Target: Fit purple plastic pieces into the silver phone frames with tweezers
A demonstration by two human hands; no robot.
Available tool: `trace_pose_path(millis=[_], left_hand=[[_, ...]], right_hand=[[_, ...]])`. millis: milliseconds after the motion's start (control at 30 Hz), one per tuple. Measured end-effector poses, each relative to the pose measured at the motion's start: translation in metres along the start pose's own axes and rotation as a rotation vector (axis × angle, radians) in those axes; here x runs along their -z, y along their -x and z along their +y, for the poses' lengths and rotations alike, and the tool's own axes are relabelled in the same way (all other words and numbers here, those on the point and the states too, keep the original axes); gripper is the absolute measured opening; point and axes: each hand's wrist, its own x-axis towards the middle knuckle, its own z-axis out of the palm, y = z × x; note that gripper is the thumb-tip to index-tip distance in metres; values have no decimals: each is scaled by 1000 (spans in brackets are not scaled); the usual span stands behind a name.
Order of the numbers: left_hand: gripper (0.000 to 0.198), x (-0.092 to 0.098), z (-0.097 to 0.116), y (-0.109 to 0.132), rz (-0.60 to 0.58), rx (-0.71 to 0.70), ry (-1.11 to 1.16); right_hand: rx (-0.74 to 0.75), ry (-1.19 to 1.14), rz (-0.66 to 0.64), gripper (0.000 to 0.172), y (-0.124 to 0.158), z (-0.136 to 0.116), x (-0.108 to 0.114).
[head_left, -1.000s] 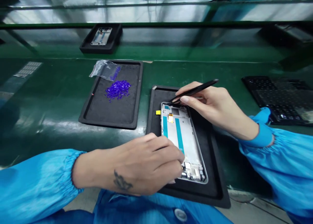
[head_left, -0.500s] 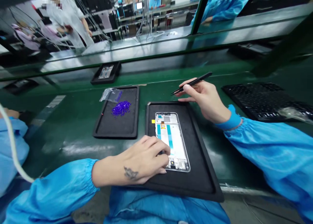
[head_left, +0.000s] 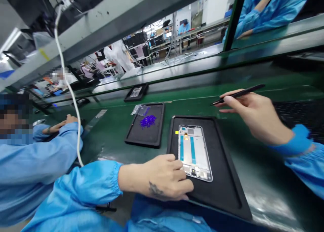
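A phone frame (head_left: 194, 152) with two teal strips lies face-up in a black tray (head_left: 222, 178) in front of me. My left hand (head_left: 162, 178) rests on the tray's near left corner, fingers curled against the frame's lower left edge. My right hand (head_left: 250, 114) is raised above the green bench to the right of the tray, pinching black tweezers (head_left: 238, 94) whose tips point left, well clear of the frame.
A second black tray (head_left: 136, 137) to the left holds a pile of small purple parts (head_left: 148, 120) and a clear bag (head_left: 140, 109). Another tray with a phone frame (head_left: 136, 91) sits on the conveyor behind. A co-worker's blue sleeve (head_left: 37, 151) and a hanging white cable (head_left: 72, 100) are on my left.
My head has lifted and turned, bringing the co-worker and hall into view. My right hand has drawn the tweezers up and to the right, away from the frame's top. My left hand stays put.
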Motion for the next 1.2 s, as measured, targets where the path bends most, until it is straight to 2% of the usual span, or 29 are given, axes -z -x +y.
trace_pose_path(millis=[133,267,333,400,500,600,700,800,900,1000,1100,1200], left_hand=[[26,-10,-30,-13,-47,45,-134],[28,-20,-83,-37,-242,125,-198],[29,-25,-113,-52,-332,191,-230],[29,-30,-143,-67,-373,256,-264],[29,-41,-189,-90,-368,310,-302],[28,-53,-232,-110,-360,354,-329],[30,-64,-268,-124,-366,406,-347],[33,-72,-291,-131,-380,452,-358],[35,-74,-302,-132,-392,476,-354],[34,-68,-296,-128,-390,495,-358],[30,-54,-270,-118,-373,467,-351],[24,-36,-220,-101,-344,380,-318]], right_hand=[[113,207,-27,47,17,-12,6],[357,370,1,32,38,-12,8],[502,382,-30,20,50,-12,6],[639,337,-129,18,63,-15,4],[801,264,-354,30,79,-21,-2],[851,253,-487,30,87,-23,-6],[815,280,-507,22,88,-20,-6],[778,308,-528,15,87,-15,-4],[737,318,-547,13,86,-11,-4],[674,323,-548,14,84,-6,-4],[623,345,-529,14,81,-1,-4],[611,384,-481,12,78,3,-2]])
